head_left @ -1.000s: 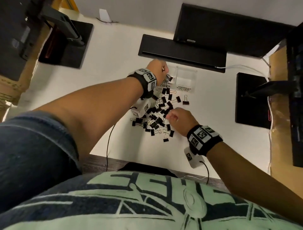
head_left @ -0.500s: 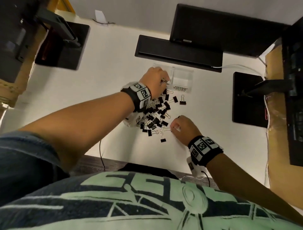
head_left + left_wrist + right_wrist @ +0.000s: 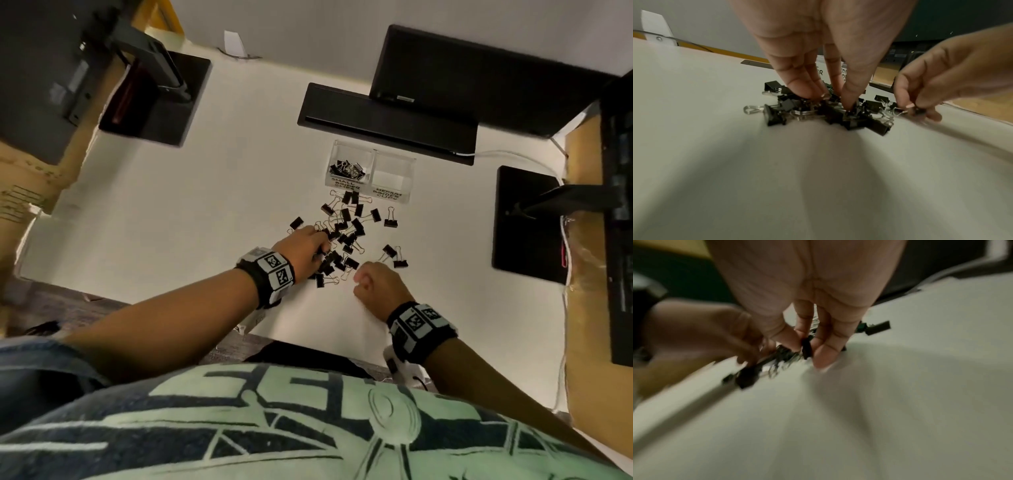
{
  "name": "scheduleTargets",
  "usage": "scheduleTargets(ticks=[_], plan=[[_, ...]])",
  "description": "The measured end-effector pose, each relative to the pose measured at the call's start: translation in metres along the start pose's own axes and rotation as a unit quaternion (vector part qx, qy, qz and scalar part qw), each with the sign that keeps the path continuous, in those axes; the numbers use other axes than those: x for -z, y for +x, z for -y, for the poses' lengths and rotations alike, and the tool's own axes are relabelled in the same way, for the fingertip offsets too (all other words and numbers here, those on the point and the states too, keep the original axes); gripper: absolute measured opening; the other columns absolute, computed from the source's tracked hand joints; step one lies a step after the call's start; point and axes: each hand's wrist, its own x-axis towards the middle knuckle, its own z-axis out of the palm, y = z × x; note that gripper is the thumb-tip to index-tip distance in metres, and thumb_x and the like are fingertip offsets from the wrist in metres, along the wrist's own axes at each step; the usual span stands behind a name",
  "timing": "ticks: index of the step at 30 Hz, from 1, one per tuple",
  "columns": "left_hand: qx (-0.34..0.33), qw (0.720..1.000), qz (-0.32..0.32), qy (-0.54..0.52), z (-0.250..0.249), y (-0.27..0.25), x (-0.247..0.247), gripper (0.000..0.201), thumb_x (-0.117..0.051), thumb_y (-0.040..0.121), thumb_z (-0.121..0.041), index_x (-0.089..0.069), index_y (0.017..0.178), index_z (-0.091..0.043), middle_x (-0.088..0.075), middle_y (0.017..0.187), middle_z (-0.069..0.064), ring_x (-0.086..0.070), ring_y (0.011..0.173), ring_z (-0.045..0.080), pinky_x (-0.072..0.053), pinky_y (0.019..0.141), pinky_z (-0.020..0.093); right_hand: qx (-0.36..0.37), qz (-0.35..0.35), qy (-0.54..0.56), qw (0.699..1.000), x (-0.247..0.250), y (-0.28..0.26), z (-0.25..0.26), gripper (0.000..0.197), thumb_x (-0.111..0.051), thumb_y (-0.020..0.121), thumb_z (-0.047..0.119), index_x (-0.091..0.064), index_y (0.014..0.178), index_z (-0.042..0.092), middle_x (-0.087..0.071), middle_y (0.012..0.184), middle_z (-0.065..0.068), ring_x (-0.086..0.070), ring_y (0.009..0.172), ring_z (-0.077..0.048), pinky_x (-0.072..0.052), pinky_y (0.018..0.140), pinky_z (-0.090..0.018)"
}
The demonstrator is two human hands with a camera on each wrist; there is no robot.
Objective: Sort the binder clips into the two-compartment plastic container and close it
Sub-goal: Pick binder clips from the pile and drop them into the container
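Left hand (image 3: 305,248) is back from the container (image 3: 371,171), fingertips pinching into the clip pile (image 3: 342,236); right hand (image 3: 371,282) pinches one clip at the pile's five o'clock. Container sits open at twelve o'clock: small side partly filled, medium side looks empty.

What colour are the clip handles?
Silver wire handles on black clips; clearest in the head view.
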Motion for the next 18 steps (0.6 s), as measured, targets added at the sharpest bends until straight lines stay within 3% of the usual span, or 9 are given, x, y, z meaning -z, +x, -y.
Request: scheduleTargets(ticks=[2,5,7,9,12,15,18], plan=[[0.007,1.0,-0.011,-0.002,0.002,-0.002,-0.002,0.024,-0.056,0.088,-0.014,-0.055,0.111,-0.017,-0.051,0.112,0.004,-0.054,0.094,0.021,-0.042,0.069,0.027,-0.068,-0.042,0.125,0.989,0.009,0.004,-0.003,0.018,-0.046,0.089,0.007,-0.062,0.09,0.013,-0.059,0.082,0.001,-0.055,0.071,-0.014,-0.044,0.061,-0.02],[0.007,0.999,-0.047,-0.003,0.0,-0.005,-0.003,0.024,-0.057,0.087,-0.018,-0.055,0.111,-0.016,-0.049,0.113,0.005,-0.052,0.098,0.022,-0.046,0.072,0.03,-0.139,-0.047,0.312,0.939,0.016,0.014,-0.003,0.024,-0.042,0.089,0.002,-0.062,0.084,0.013,-0.058,0.072,-0.006,-0.055,0.06,-0.017,-0.048,0.055,-0.028],[-0.016,0.998,-0.056,0.0,-0.004,-0.007,-0.005,0.022,-0.057,0.087,-0.018,-0.057,0.108,-0.016,-0.049,0.111,0.006,-0.051,0.098,0.022,-0.048,0.072,0.031,-0.161,-0.04,0.377,0.911,0.018,0.021,0.001,0.021,-0.045,0.086,0.002,-0.062,0.081,0.013,-0.055,0.07,-0.008,-0.053,0.06,-0.019,-0.046,0.055,-0.031],[-0.047,0.998,-0.043,0.014,-0.008,-0.009,-0.01,0.021,-0.056,0.087,-0.017,-0.06,0.108,-0.016,-0.05,0.108,0.007,-0.05,0.097,0.023,-0.048,0.073,0.032,-0.14,-0.033,0.33,0.933,0.017,0.028,0.008,0.013,-0.05,0.087,0.011,-0.063,0.084,0.013,-0.054,0.07,-0.003,-0.051,0.061,-0.016,-0.044,0.056,-0.029],[-0.058,0.997,-0.034,0.027,-0.008,-0.009,-0.015,0.023,-0.057,0.087,-0.015,-0.064,0.109,-0.016,-0.052,0.106,0.009,-0.051,0.098,0.026,-0.049,0.073,0.034,-0.043,-0.027,0.141,0.989,0.009,0.035,0.015,0.009,-0.057,0.087,0.019,-0.062,0.093,0.014,-0.047,0.069,0.009,-0.044,0.062,-0.008,-0.038,0.061,-0.024],[-0.041,0.998,-0.041,0.028,-0.006,-0.009,-0.013,0.026,-0.056,0.087,-0.013,-0.063,0.112,-0.016,-0.052,0.109,0.01,-0.05,0.1,0.026,-0.048,0.073,0.034,0.009,-0.027,-0.005,1.0,0.003,0.037,0.011,0.013,-0.058,0.088,0.014,-0.061,0.1,0.015,-0.036,0.072,0.014,-0.042,0.067,-0.009,-0.034,0.064,-0.022],[-0.036,0.998,-0.046,0.02,-0.004,-0.009,-0.01,0.026,-0.056,0.088,-0.014,-0.061,0.114,-0.015,-0.051,0.112,0.01,-0.05,0.101,0.026,-0.05,0.077,0.035,-0.012,-0.048,-0.008,0.999,0.01,0.037,0.0,0.013,-0.056,0.088,0.014,-0.059,0.1,0.016,-0.036,0.074,0.013,-0.044,0.071,-0.013,-0.033,0.061,-0.023]])
